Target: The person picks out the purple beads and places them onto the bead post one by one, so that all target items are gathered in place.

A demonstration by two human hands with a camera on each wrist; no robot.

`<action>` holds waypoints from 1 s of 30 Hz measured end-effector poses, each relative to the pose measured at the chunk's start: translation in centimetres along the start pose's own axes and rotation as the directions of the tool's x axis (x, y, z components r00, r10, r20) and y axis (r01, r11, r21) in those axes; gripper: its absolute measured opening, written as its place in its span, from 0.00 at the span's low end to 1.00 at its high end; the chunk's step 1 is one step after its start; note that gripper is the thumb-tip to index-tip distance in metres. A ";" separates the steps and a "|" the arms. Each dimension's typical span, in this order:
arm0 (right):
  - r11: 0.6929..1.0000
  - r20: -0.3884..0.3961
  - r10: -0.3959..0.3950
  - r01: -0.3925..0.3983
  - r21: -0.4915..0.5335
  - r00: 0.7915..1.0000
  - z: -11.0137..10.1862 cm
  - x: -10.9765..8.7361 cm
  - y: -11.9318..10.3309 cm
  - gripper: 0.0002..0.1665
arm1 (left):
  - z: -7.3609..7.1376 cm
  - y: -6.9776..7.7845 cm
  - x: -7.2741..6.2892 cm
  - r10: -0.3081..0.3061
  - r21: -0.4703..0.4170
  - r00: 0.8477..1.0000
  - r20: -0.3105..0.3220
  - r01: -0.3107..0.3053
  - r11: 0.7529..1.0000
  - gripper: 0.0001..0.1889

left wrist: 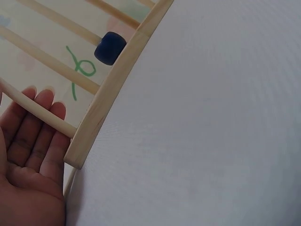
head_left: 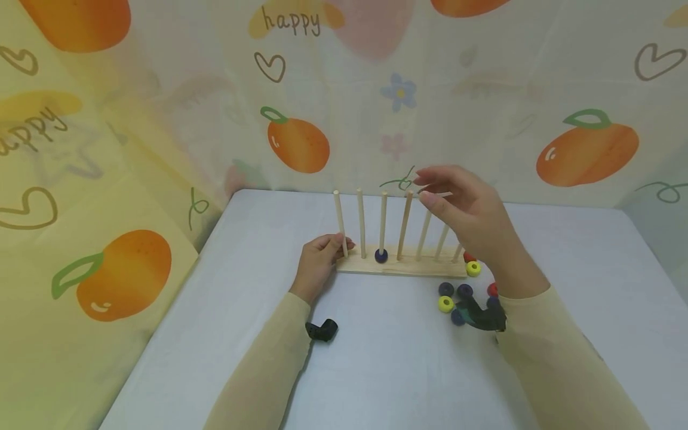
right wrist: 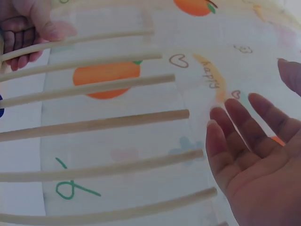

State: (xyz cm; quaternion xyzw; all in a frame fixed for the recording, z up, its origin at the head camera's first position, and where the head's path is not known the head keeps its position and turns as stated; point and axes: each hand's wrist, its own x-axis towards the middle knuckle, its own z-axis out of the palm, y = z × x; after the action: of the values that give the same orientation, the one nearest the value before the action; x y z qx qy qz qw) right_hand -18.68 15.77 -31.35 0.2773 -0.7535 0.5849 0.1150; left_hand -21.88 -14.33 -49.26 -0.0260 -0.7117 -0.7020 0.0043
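Observation:
A wooden peg rack stands on the table, with a row of several upright pegs on its base. One dark blue bead sits at the bottom of the third peg from the left; the bead is also in the left wrist view. My left hand holds the rack's left end, thumb and fingers around the leftmost peg. My right hand is raised beside the peg tops at the right, fingers and thumb apart. In the right wrist view nothing shows in the right hand.
Loose beads lie right of the rack and in front of its right end, among them a yellow bead, another yellow bead, a red bead and several dark blue ones. My right forearm partly covers them. A patterned cloth hangs behind the table.

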 end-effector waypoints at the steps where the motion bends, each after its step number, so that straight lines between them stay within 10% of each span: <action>1: 1.000 0.005 -0.003 0.003 0.005 1.000 -0.2 -0.3 0.1 0.20 | 0.0 0.0 0.0 -0.002 -0.002 1.000 -0.001 0.002 1.000 0.22; 17: 0.971 0.028 0.037 -0.043 0.234 0.999 -3.6 -4.9 3.0 0.23 | -0.2 -0.1 -0.1 0.016 0.032 1.000 0.011 -0.017 0.999 0.24; 30: 0.986 0.011 0.167 -0.167 0.000 0.986 -4.6 -9.8 6.6 0.22 | -0.2 -0.3 0.0 0.015 0.049 1.000 0.008 -0.015 0.999 0.24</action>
State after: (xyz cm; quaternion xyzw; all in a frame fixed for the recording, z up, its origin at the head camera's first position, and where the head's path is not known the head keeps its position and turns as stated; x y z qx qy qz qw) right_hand -15.01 23.97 -40.33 0.2166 -0.7743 0.5914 0.0614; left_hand -21.88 -14.49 -49.58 -0.0338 -0.7286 -0.6841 0.0073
